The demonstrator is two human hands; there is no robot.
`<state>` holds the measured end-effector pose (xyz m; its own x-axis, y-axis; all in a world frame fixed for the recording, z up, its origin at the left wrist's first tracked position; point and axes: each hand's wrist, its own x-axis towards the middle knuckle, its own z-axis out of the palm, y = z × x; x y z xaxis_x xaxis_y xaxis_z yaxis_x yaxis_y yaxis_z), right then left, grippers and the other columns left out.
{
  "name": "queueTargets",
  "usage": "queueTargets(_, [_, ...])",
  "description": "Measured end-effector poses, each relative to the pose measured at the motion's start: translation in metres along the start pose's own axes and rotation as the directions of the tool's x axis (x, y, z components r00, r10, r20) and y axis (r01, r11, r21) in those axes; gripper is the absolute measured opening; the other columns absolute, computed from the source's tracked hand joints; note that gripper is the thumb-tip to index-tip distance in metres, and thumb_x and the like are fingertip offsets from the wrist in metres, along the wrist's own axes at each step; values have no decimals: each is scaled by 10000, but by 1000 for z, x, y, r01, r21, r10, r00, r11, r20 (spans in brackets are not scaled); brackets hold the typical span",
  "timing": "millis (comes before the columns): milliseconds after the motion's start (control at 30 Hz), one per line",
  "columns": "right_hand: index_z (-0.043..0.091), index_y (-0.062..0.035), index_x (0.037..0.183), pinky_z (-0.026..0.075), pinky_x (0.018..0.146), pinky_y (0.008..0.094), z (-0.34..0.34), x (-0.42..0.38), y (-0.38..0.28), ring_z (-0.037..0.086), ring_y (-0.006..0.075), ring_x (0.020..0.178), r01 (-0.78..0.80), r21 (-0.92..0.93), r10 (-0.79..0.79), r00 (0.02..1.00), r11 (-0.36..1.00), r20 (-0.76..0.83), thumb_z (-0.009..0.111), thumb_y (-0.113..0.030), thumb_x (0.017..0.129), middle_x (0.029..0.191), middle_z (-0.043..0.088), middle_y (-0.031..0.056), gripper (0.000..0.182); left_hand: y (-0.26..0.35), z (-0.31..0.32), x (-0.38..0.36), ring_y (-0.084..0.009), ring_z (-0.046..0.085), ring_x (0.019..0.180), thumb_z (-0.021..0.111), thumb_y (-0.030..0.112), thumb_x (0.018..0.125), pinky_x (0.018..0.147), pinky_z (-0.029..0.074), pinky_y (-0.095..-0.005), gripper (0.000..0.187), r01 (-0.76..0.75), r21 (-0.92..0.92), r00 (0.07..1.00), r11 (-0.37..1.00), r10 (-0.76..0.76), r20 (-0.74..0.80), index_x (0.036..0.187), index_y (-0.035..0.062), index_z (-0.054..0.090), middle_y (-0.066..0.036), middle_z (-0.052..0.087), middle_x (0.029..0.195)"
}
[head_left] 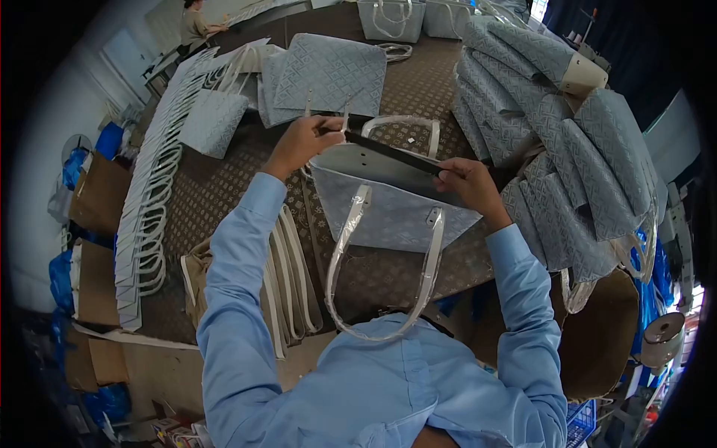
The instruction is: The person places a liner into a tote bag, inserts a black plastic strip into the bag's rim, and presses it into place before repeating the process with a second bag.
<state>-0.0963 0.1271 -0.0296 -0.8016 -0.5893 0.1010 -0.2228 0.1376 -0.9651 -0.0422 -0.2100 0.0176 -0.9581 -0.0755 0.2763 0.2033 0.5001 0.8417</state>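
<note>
A light grey patterned bag [388, 213] stands upright in front of me, its near handle [351, 239] hanging down toward my shirt and its far handle [407, 122] lying beyond the opening. A long dark strip [392, 153] stretches across the top of the bag. My left hand [305, 143] pinches the strip's left end near the bag's left corner. At the right end, the fingers of my right hand [473, 187] are closed on the same strip.
Overlapping white-handled panels [142, 216] line the left of the brown patterned table [224, 187]. Grey bag pieces [328, 75] lie ahead, with more piled at right [553, 149]. Beige panels [287, 284] hang at the near edge. A person [196, 26] is at the far left.
</note>
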Motion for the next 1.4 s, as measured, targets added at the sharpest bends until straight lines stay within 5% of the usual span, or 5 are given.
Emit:
queueTargets(67, [603,50,1012,514,686,249,9,4,2,635,132,755,41,-111,-43,999,993,-15,559,-22,864,840,657,81,170,-10,9,3,-88,522,597,690,190,787,568,423,-250,282,-119,225,960,967,53,277,993,1,649,-64,655,817])
queueTargets(400, [669,-91,868,497,650,393,35,2,-3,611,331,725,117,-818,-259,965,563,-40,584,-96,796,840,617,121,112,-32,29,-10,-305,594,729,686,212,767,635,451,-394,214,-291,582,942,759,118,315,876,40,620,-98,593,773])
queueTargets(700, [475,-54,950,492,593,411,33,13,2,613,335,732,10,-903,-281,952,430,-123,608,-111,792,836,583,146,214,-22,54,5,-359,616,795,729,224,709,678,470,-441,602,-101,694,986,712,-22,166,1207,111,411,-146,637,780])
queueTargets(933, [512,-11,844,526,561,377,42,30,-5,664,298,695,-88,-981,-175,977,171,-118,587,-8,739,760,649,155,129,-27,64,13,-364,626,791,733,202,709,664,501,-451,280,-185,767,983,614,97,159,842,29,557,-160,631,784])
queueTargets(1400, [531,13,834,524,547,387,42,44,-1,660,317,677,-58,-992,-178,981,112,-78,556,-18,773,712,645,174,73,-29,72,23,-367,628,791,716,237,710,659,500,-458,268,-154,835,987,528,35,160,835,32,597,-170,643,834])
